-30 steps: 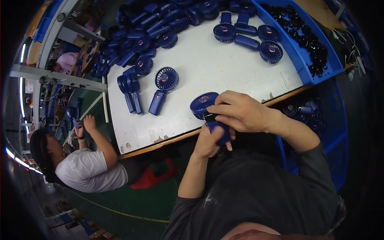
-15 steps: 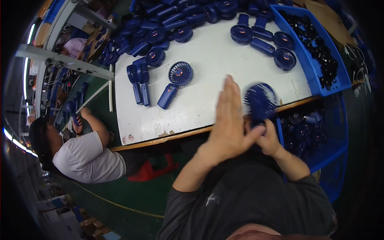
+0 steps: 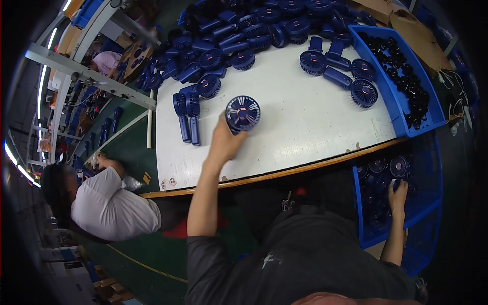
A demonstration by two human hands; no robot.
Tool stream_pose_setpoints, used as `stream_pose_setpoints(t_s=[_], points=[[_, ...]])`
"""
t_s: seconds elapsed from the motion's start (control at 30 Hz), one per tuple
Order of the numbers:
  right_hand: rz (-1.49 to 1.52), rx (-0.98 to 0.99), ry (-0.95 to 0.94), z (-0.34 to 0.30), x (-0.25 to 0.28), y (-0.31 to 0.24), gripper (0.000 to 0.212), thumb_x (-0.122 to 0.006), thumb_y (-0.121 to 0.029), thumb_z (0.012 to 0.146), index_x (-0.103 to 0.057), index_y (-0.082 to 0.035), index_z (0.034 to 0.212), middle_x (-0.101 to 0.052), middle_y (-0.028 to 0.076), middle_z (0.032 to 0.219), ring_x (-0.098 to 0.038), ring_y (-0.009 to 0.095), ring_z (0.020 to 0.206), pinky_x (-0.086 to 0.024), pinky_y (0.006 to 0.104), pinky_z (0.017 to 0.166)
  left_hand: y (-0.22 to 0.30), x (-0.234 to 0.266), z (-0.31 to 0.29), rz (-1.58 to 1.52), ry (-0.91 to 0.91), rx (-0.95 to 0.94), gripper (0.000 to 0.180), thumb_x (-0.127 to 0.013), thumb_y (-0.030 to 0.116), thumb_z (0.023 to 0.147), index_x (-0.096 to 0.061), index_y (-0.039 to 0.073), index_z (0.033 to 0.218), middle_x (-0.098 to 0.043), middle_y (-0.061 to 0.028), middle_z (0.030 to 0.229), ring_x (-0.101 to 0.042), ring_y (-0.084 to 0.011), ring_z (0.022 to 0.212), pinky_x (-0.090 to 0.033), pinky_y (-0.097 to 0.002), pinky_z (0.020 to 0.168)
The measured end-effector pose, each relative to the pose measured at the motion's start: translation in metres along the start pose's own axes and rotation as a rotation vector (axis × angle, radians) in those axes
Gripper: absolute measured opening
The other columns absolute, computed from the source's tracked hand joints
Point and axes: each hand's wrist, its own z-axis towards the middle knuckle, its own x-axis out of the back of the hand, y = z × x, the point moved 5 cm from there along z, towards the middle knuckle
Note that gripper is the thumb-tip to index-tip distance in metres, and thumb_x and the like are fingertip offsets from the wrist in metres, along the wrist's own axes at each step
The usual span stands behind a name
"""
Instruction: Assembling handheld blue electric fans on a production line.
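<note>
My left hand reaches over the white table, closed round the lower part of a dark blue handheld fan. The fan's round grille faces up; its handle is mostly hidden by my fingers. Down at the right, my right hand is inside a blue crate below the table edge. Its fingers close on the handle end of another handheld fan, partly hidden among several dark blue fans there. Left of my left hand, two fans lie side by side with their handles toward me.
A large heap of blue fans covers the table's far side. Several more fans lie at the right, beside a blue tray of small black parts. A co-worker in a white shirt sits at the left.
My hands have moved apart. My left hand has gone left and taken hold of the fan that lay on the table. My right hand has carried its fan down into the crate.
</note>
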Motion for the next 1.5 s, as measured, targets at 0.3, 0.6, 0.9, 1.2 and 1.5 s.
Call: stream_pose_setpoints(t_s=[0.3,0.6,0.9,1.2,1.5], points=[[0.972,0.387,-0.767,-0.074,0.066,-0.345,0.052,-0.078,-0.021,0.083,-0.056,0.002,0.124,-0.066,0.018,0.11,-0.067,0.025,0.1,-0.053,0.0372,0.084,0.109,-0.135,-0.103,-1.181,0.075,0.139,0.063,-0.075,0.037,0.089,-0.049,-0.001,0.131,-0.058,-0.0101,0.118,-0.06,-0.0166,0.101,-0.05,-0.0313,0.091],[0.46,1.002,-0.713,0.003,0.128,-0.387,0.039,-0.062,-0.035,0.093,-0.059,0.002,0.103,-0.064,0.022,0.092,-0.063,0.044,0.082,-0.052,0.0475,0.074,0.148,-0.168,-0.103,-1.776,-0.693,0.239,0.086,-0.065,0.057,0.088,-0.036,-0.002,0.145,-0.035,-0.0252,0.152,-0.032,-0.04,0.143,-0.026,-0.0529,0.118],[-0.158,0.413,0.069,0.3,0.106,-0.213,0.022,-0.068,-0.015,0.083,-0.069,-0.001,0.1,-0.07,0.023,0.098,-0.067,0.039,0.097,-0.053,0.0462,0.087,0.124,-0.139,-0.103,-1.696,-0.559,0.219,0.032,-0.069,-0.004,0.082,-0.057,0.002,0.111,-0.061,-0.0116,0.095,-0.062,-0.027,0.094,-0.057,-0.0514,0.087],[0.257,0.311,-0.128,0.297,0.149,-0.231,0.022,-0.071,-0.01,0.081,-0.07,0.002,0.1,-0.072,0.018,0.095,-0.07,0.031,0.088,-0.054,0.0373,0.082,0.1,-0.135,-0.104,-1.17,-0.385,0.285,0.028,-0.066,-0.002,0.087,-0.055,-0.003,0.114,-0.063,-0.0158,0.1,-0.066,-0.0243,0.091,-0.063,-0.0354,0.063],[0.229,0.323,-0.06,0.305,0.124,-0.205,0.013,-0.07,-0.01,0.075,-0.071,0.001,0.083,-0.072,0.015,0.084,-0.068,0.023,0.08,-0.053,0.0349,0.075,0.106,-0.14,-0.098,-1.129,-0.367,0.272,0.029,-0.065,-0.001,0.09,-0.053,-0.005,0.117,-0.064,-0.0149,0.102,-0.067,-0.0222,0.092,-0.063,-0.0328,0.064]])
